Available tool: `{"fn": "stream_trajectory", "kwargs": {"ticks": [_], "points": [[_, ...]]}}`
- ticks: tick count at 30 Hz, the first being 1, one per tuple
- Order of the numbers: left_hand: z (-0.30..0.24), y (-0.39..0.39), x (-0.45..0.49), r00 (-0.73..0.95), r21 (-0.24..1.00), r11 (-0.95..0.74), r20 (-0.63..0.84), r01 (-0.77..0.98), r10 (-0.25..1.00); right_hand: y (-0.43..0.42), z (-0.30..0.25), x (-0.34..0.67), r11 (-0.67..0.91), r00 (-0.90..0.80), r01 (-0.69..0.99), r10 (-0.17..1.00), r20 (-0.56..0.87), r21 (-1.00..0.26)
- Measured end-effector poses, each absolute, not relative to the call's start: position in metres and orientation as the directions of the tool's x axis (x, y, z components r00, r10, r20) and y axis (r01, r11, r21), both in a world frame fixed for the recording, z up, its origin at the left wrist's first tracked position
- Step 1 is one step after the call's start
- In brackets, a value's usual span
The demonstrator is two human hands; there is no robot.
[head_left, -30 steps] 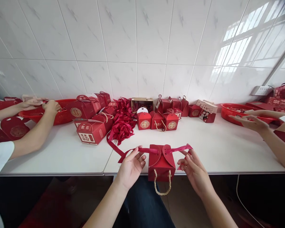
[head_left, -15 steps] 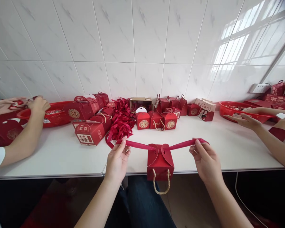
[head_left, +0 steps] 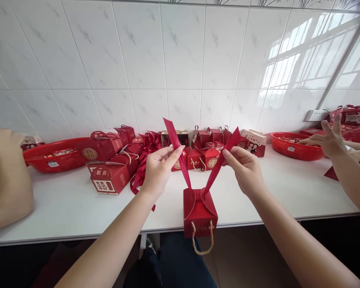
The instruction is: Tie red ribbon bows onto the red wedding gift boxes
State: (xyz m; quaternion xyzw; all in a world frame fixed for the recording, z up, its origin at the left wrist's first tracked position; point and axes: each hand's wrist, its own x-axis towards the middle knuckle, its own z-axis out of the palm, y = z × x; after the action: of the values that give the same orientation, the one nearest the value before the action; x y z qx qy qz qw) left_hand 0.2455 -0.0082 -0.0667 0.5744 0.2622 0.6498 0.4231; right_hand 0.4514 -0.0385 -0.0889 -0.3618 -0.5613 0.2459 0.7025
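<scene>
A small red gift box (head_left: 200,212) stands at the front edge of the table, its curved top flaps folded together and a twisted rope handle (head_left: 202,252) hanging down its front. A dark red ribbon (head_left: 184,172) comes up through slots in the flaps. Its left end is pinched in my left hand (head_left: 162,166), between thumb and fingers, above and left of the box. My right hand (head_left: 243,168) pinches the other end, above and right. Both ends rise in a V, their tips sticking up past my fingers.
Behind my hands are several red gift boxes (head_left: 195,158) and a pile of red ribbons (head_left: 153,146). A larger box (head_left: 111,178) stands left. Red plastic baskets (head_left: 57,160) (head_left: 297,150) flank the table. Co-workers' arms (head_left: 12,172) (head_left: 345,160) reach in from both sides.
Both my hands have risen and come closer together, lifting the ribbon ends from a wide, nearly level spread into a V. The view has shifted slightly, and the co-workers' arms have moved.
</scene>
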Motion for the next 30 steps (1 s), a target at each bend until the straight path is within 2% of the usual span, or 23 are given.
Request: {"fn": "stream_trajectory", "kwargs": {"ticks": [8, 16, 20, 23, 27, 30], "points": [[-0.051, -0.007, 0.261, 0.083, 0.8, -0.526, 0.568, -0.29, 0.819, -0.039, -0.081, 0.447, 0.616, 0.206, 0.108, 0.754, 0.624, -0.78], [-0.054, -0.009, 0.264, 0.235, 0.816, -0.492, 0.564, -0.304, 0.792, -0.032, -0.081, 0.44, 0.538, 0.165, -0.161, 0.841, 0.515, -0.827], [-0.056, -0.02, 0.266, 0.321, 0.855, -0.472, 0.519, -0.215, 0.793, -0.033, -0.078, 0.432, 0.488, 0.125, -0.173, 0.872, 0.473, -0.855], [-0.059, -0.025, 0.264, 0.357, 0.875, -0.467, 0.481, -0.13, 0.801, -0.038, -0.078, 0.429, 0.492, 0.005, -0.098, 0.869, 0.494, -0.865], [-0.065, -0.027, 0.257, 0.429, 0.882, -0.472, 0.427, -0.001, 0.796, -0.046, -0.083, 0.429, 0.519, -0.206, -0.076, 0.827, 0.522, -0.852], [-0.07, -0.028, 0.252, 0.47, 0.876, -0.481, 0.406, 0.045, 0.783, -0.049, -0.087, 0.425, 0.509, -0.235, -0.04, 0.831, 0.503, -0.86]]}}
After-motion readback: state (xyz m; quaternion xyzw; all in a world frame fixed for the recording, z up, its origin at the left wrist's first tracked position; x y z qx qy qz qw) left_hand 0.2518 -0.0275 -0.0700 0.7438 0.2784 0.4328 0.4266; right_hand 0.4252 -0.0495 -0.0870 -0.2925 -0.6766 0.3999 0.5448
